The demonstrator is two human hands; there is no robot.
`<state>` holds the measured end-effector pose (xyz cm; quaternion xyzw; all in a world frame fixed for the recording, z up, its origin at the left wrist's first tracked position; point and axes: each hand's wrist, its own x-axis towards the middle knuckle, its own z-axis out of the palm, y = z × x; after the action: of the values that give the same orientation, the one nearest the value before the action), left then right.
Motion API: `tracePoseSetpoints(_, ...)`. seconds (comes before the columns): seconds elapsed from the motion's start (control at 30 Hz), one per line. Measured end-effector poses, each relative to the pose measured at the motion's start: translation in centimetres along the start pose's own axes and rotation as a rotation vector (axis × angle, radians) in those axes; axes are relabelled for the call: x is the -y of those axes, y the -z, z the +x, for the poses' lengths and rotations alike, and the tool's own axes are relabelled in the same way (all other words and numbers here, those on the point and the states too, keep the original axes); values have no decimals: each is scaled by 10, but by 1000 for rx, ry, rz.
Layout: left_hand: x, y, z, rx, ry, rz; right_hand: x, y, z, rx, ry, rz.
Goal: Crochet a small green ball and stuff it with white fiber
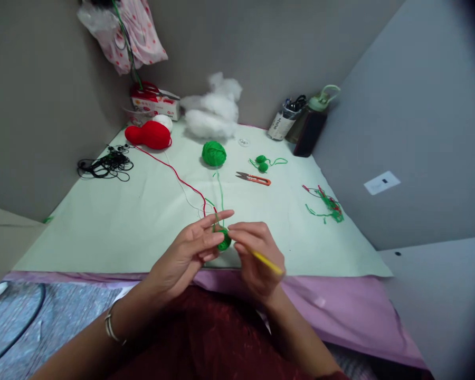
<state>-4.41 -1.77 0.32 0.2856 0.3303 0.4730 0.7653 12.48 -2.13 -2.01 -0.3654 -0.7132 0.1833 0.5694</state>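
Just above the table's front edge, my left hand point(196, 243) pinches a small round green crochet piece point(224, 240) between thumb and fingers, its index finger stretched out with green yarn over it. My right hand point(259, 256) grips a crochet hook with a yellow handle point(267, 261); its tip meets the green piece, hidden by my fingers. A strand of green yarn runs up from the piece toward a green yarn ball point(214, 153). Red yarn point(182, 182) and a thin white strand trail from a red yarn skein point(148, 135) down to my left hand.
Orange thread snips point(253, 178) lie beyond my right hand, near two small green crocheted balls point(262, 163). Yarn scraps point(330, 206) sit at right, tangled black cord point(106, 163) at left. White stuffing point(214, 111), a pen holder point(283, 121) and a bottle point(311, 119) stand along the back.
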Motion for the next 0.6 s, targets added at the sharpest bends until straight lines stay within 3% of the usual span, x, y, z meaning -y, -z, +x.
tracePoseSetpoints(0.13,-5,0,0,-7,-14,-8,5,0,11,-145,-267,409)
tracePoseSetpoints(0.23,-3,-3,-1,-14,-69,92,4,-3,15,-96,-350,547)
tracePoseSetpoints(0.33,1,-7,0,-73,-158,187,4,-4,14,-61,-303,447)
tracePoseSetpoints(0.43,3,-10,2,-123,-214,178,6,-4,9,-32,-120,179)
tracePoseSetpoints(0.53,0,-11,3,-76,-74,30,7,-2,6,6,67,-51)
tracePoseSetpoints(0.6,-4,-9,4,-6,41,-68,7,1,7,-43,20,-2)
